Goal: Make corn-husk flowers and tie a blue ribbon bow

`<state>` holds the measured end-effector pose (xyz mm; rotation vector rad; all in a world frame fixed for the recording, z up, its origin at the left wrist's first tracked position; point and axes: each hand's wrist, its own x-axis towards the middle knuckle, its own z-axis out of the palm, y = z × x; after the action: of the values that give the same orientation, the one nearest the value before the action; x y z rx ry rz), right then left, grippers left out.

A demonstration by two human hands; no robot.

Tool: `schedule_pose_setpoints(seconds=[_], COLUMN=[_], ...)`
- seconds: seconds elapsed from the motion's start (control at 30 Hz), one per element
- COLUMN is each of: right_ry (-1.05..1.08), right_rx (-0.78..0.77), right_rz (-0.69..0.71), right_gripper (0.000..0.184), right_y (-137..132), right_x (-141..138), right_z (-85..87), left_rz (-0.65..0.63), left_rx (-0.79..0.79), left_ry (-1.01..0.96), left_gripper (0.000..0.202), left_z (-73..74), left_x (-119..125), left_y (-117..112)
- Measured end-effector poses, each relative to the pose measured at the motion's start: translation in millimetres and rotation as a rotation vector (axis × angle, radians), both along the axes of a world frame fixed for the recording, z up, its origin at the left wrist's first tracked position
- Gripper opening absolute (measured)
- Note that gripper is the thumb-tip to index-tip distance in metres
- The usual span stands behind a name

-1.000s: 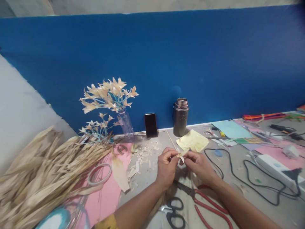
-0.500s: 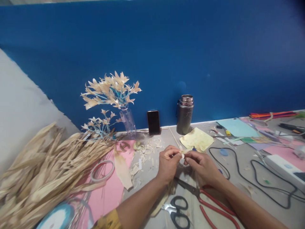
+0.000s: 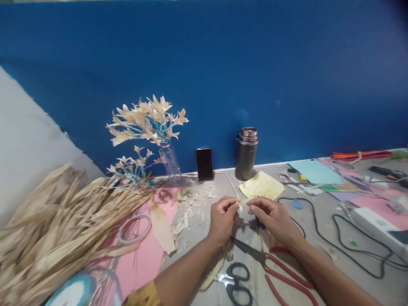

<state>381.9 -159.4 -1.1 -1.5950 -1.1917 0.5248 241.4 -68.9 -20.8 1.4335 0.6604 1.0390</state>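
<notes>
My left hand [image 3: 223, 216] pinches a small cream flower [image 3: 241, 205] of dried husk between thumb and fingertips. My right hand [image 3: 274, 219] is at the flower's right side, its thumb and forefinger close together on a petal's edge; their exact contact is hard to see. Below my hands lie pliers-like shears with red handles [image 3: 288, 272] and dark blades, partly under my right forearm. Small scissors with black handles [image 3: 239, 282] rest nearer the front. A thin pale stick [image 3: 232, 183] runs away behind the flower.
Dried husks [image 3: 63, 212] heap at the left, beside a tape roll [image 3: 134, 228] on pink paper [image 3: 140, 259]. Husk flowers [image 3: 149, 119] stand in a clear vase [image 3: 170, 161]. Behind are a phone [image 3: 204, 164], flask [image 3: 246, 155] and yellow paper [image 3: 263, 185]. A black cable [image 3: 318, 225] and power strip [image 3: 379, 229] lie right.
My right hand's fingertips have drawn slightly away from my left hand, and more of the flower's petals show between them. The view has shifted a little.
</notes>
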Motion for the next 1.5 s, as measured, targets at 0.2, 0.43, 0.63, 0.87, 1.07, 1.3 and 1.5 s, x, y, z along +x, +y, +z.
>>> schedule_pose_setpoints(seconds=[0.2, 0.43, 0.63, 0.87, 1.07, 1.3, 1.5], right_ry=[-0.010, -0.047, -0.057, -0.061, -0.057, -0.121, -0.189], right_rx=[0.018, 0.001, -0.015, -0.020, 0.014, 0.050, 0.038], right_rz=[0.034, 0.055, -0.015, -0.003, -0.042, -0.036, -0.033], right_gripper=[0.029, 0.031, 0.033, 0.035, 0.042, 0.036, 0.033], right_y=[-1.6, -3.2, -1.4, -3.6, -3.4, 2.1, 2.8], right_x=[-0.6, -1.9, 1.3, -0.6, 4.2, 3.3, 6.1], right_z=[3.5, 9.8, 6.7, 9.4, 6.3, -0.6, -4.6], left_rz=[-0.043, -0.083, -0.090, -0.056, -0.024, -0.007, 0.050], left_rx=[0.059, 0.023, 0.008, 0.300, -0.017, -0.083, 0.149], left_ry=[0.019, 0.046, 0.034, 0.119, 0.015, 0.035, 0.031], left_gripper=[0.016, 0.013, 0.039, 0.010, 0.012, 0.023, 0.007], left_z=[-3.2, -7.2, -10.0, -0.8, -0.9, -1.7, 4.6], left_x=[-1.7, -0.4, -0.5, -5.8, -3.8, -4.3, -9.8], left_y=[0.4, -0.3, 0.9, -0.1, 5.7, 13.2, 10.8])
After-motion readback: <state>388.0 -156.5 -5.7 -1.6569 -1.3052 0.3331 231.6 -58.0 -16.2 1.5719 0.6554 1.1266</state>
